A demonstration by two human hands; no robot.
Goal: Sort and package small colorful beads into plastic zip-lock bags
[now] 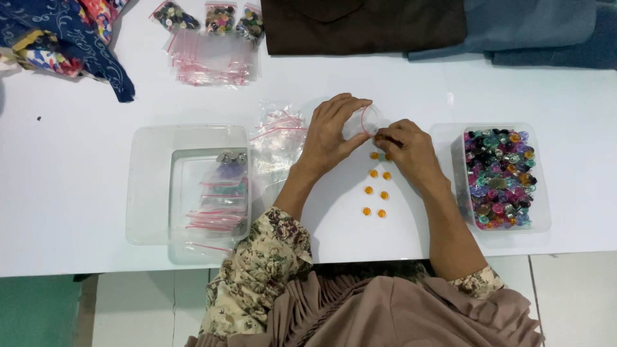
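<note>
My left hand (331,132) holds a small clear zip bag (363,121) with a red seal strip, keeping its mouth open above the white table (77,186). My right hand (406,149) pinches an orange button at the bag's mouth. Several orange buttons (379,193) lie in two short rows on the table just below my hands. A clear box (504,177) of mixed coloured buttons stands to the right of my right hand.
A clear tub (186,186) at the left holds filled zip bags. Loose empty zip bags (277,138) lie beside my left hand, more (212,58) at the back with three button-filled bags (218,18). Folded brown (363,26), blue-grey (533,26) and patterned (58,38) cloth lines the far edge.
</note>
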